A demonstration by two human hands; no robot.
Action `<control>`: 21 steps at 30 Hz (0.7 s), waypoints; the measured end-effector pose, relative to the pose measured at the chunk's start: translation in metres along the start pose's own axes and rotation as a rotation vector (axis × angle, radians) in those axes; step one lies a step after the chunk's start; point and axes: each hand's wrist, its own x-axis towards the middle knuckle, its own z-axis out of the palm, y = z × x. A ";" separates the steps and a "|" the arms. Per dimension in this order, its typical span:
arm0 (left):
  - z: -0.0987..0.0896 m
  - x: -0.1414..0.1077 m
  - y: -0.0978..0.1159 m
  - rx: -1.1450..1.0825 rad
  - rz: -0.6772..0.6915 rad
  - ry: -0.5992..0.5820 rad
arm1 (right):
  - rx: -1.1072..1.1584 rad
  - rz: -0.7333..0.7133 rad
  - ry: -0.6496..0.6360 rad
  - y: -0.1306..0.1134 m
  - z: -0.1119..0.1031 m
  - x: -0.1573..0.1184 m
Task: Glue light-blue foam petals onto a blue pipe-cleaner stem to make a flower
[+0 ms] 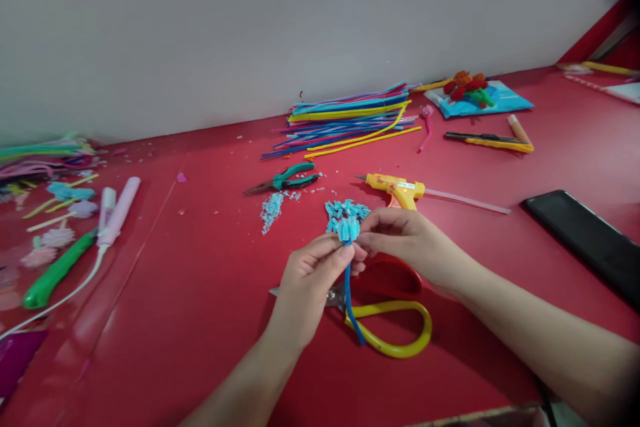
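Note:
A light blue fluffy flower head (349, 229) on a dark blue stem (349, 293) is held up near the middle of the view. My left hand (310, 280) pinches it just below the head, thumb in front, and the stem hangs down from there. At the flower's right side my right hand (405, 240) has its thumb and fingertips pressed together; what they hold, if anything, is too small to make out. Cut light blue pieces (340, 208) lie in a pile right behind the flower. Under the hands rest scissors with red and yellow handles (425, 327).
Behind are teal pliers (295, 178), blue fluff (271, 212), a yellow glue gun (400, 189) and bundled pipe cleaners (350, 117). A black phone (580, 233) lies right; a green-handled tool (55, 277) and pink device (120, 210) lie left.

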 end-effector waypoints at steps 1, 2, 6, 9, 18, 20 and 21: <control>0.000 0.000 0.000 0.011 0.001 0.008 | -0.033 -0.035 0.045 -0.003 -0.002 -0.001; 0.000 0.000 0.001 0.028 0.001 0.016 | -0.073 -0.077 0.089 -0.006 -0.004 -0.002; -0.001 0.001 0.001 0.130 -0.001 0.051 | -0.245 -0.238 0.151 -0.018 -0.009 -0.009; 0.000 0.000 0.000 0.212 0.003 0.058 | -0.352 -0.310 0.115 -0.021 -0.007 -0.012; 0.004 -0.002 0.000 0.322 0.053 0.033 | -0.494 -0.413 0.127 -0.018 -0.004 -0.012; 0.004 -0.002 0.000 0.319 0.063 0.028 | -0.517 -0.434 0.125 -0.018 -0.003 -0.012; 0.005 -0.002 0.000 0.316 0.067 0.028 | -0.533 -0.446 0.124 -0.018 -0.003 -0.012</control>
